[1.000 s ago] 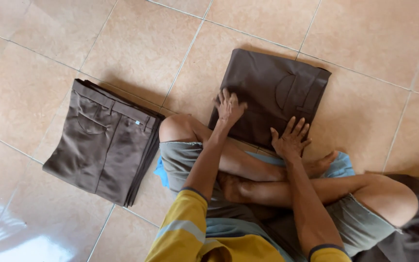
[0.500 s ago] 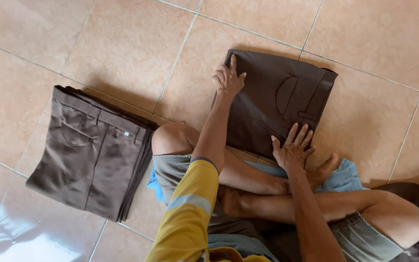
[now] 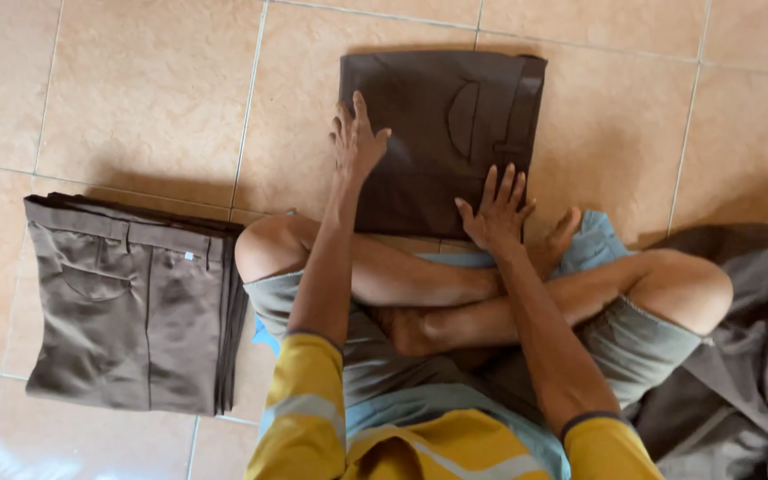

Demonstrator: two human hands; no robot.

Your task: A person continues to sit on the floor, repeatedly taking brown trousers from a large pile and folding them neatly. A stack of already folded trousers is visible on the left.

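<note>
Nearest the camera, the person sits cross-legged on the tiled floor (image 3: 135,80), yellow sleeves reaching forward over bare knees. The right hand (image 3: 495,213) lies flat, fingers spread wide, on the near edge of the folded dark brown trousers (image 3: 428,133), holding nothing, only pressing down. The left hand (image 3: 356,142) is also open and flat, fingers stretched along the left edge of the same garment, palm on the cloth rather than gripping it. The folded trousers lie on the floor just beyond the crossed shins, their near edge touching or very close to the legs, a back pocket showing toward the right side. Because both hands only press, the fold is held by weight alone: if either palm slides instead of lifting cleanly, the top layer would likely drag and the edges come out of line. The near edge sits so close to the shins and one foot that a shift of the legs could ruck it. To the person's left, well apart, a stack of folded grey-brown trousers (image 3: 126,311) lies squarely on the tiles; a careless carry across the left knee could knock its edges askew. At the right edge of view, a loose heap of grey cloth (image 3: 740,356) lies against the right thigh and could snag.
</note>
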